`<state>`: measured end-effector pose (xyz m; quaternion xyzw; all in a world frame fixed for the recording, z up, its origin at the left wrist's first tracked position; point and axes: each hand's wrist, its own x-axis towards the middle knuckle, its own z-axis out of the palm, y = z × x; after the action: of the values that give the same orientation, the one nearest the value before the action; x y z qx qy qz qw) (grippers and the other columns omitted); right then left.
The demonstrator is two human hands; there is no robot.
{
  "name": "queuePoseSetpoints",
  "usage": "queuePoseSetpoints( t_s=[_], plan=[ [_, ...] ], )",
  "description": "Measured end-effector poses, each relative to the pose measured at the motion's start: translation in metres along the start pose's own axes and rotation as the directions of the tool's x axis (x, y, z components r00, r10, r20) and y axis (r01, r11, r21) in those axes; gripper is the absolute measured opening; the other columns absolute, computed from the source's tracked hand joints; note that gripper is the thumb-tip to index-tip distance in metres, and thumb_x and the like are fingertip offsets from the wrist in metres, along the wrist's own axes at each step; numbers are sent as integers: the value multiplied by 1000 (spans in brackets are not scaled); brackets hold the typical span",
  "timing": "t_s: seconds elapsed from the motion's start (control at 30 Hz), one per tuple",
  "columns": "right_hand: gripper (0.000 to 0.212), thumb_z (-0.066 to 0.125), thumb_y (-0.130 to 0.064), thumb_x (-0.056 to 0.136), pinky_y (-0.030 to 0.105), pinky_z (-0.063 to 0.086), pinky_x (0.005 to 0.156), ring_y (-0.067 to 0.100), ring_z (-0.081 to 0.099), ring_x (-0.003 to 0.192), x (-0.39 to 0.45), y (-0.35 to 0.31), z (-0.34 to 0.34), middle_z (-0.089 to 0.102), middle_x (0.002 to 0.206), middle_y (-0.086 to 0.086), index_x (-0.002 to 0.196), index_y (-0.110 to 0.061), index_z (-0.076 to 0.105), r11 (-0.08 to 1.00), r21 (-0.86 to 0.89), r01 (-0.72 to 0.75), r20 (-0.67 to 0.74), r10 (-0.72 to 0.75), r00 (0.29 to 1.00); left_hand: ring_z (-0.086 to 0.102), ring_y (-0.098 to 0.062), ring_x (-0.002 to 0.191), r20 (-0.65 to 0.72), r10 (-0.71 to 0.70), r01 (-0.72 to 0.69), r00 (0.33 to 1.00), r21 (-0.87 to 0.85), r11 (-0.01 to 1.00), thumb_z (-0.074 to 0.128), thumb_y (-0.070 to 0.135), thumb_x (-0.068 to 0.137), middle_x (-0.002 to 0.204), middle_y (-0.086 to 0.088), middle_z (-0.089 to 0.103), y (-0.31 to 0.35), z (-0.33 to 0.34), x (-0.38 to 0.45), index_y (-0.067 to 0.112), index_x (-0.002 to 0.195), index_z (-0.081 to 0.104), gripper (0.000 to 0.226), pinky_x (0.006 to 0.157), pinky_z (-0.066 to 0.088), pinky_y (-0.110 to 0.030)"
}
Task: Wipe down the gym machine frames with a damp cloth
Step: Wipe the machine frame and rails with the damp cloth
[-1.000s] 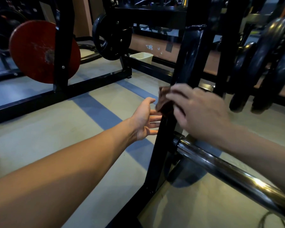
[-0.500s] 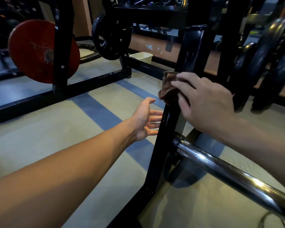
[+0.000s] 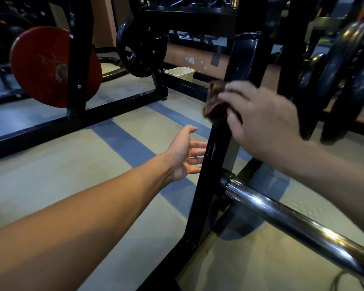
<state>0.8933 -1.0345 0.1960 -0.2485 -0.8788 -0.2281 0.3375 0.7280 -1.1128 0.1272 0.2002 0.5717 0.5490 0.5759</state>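
Left hand (image 3: 184,155) spread; right hand (image 3: 261,120) curled, gripping.

My right hand (image 3: 259,120) is motion-blurred and hides most of the crumpled brown cloth (image 3: 213,103), my left hand's (image 3: 183,154) fingertips vanish behind the black steel upright (image 3: 204,185), and the chrome bar (image 3: 303,223) runs off frame.

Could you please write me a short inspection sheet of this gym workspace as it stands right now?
Surface: pale floor with blue stripes.
Job's things: brown cloth pressed against the black frame upright.
Clutter: cream bin by the far rail.
Grippers: right hand grips the cloth; left hand open beside the upright, contact unclear.
Cables: dark cord on the floor, bottom right.
Surroundings: red plate, black plates, chrome bar.
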Motion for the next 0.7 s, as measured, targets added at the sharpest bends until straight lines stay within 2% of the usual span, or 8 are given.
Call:
queuePoseSetpoints(
  t_s=[0.1, 0.17, 0.3, 0.43, 0.5, 0.6, 0.7],
  plan=[
    [40, 53, -32, 99, 38, 50, 69, 28, 63, 89, -23, -10, 6, 60, 140, -2, 136, -21, 64, 996, -9, 87, 72, -87, 994, 71, -29, 108, 1, 17, -17, 1000, 20, 1000, 40, 56, 98, 106, -12, 77, 0, 2, -2, 5, 118, 68, 61, 103, 52, -48],
    [40, 53, -32, 100, 37, 51, 70, 27, 64, 90, -18, -6, 2, 60, 140, -2, 137, -22, 63, 995, -13, 98, 76, -97, 992, 71, -29, 107, -10, 21, -21, 1000, 18, 1000, 41, 55, 98, 107, -12, 77, 0, 2, -3, 5, 117, 68, 60, 104, 51, -49],
    [39, 52, -30, 102, 46, 54, 78, 34, 63, 101, 25, 16, -15, 55, 145, -1, 140, -24, 58, 999, -34, -1, -29, 0, 1000, 71, -27, 100, -21, 9, -9, 1000, 0, 1000, 41, 55, 98, 104, -11, 77, -1, 1, -2, 6, 115, 68, 58, 101, 53, -45],
    [39, 46, -29, 105, 46, 54, 82, 32, 62, 107, 42, 17, -17, 53, 146, -1, 142, -21, 57, 998, -31, -59, -67, 57, 996, 71, -28, 102, -10, 3, -4, 1000, -30, 1000, 39, 56, 99, 106, -12, 77, -3, 1, -2, 6, 116, 68, 61, 103, 52, -46],
    [39, 47, -30, 104, 45, 54, 81, 31, 62, 104, 32, 10, -14, 54, 145, -1, 141, -21, 58, 999, -7, -43, -40, 43, 998, 71, -27, 99, -7, 1, -2, 1000, -44, 999, 38, 57, 98, 104, -11, 77, -3, 1, -2, 6, 113, 68, 61, 102, 52, -45],
    [38, 54, -30, 99, 39, 51, 71, 30, 62, 92, 4, -2, -7, 58, 140, -1, 134, -20, 61, 1000, -24, 16, 34, -15, 999, 71, -27, 98, -1, 11, -11, 1000, -27, 1000, 38, 57, 98, 101, -11, 77, -3, 1, -2, 6, 113, 68, 61, 103, 51, -46],
    [38, 55, -31, 97, 35, 47, 65, 25, 62, 87, -23, -17, -1, 57, 139, -3, 133, -21, 61, 993, -46, 107, 150, -100, 984, 72, -28, 101, -14, 29, -29, 999, -8, 1000, 38, 57, 98, 104, -12, 77, -2, 4, -4, 6, 116, 66, 61, 102, 52, -47]
  ],
)
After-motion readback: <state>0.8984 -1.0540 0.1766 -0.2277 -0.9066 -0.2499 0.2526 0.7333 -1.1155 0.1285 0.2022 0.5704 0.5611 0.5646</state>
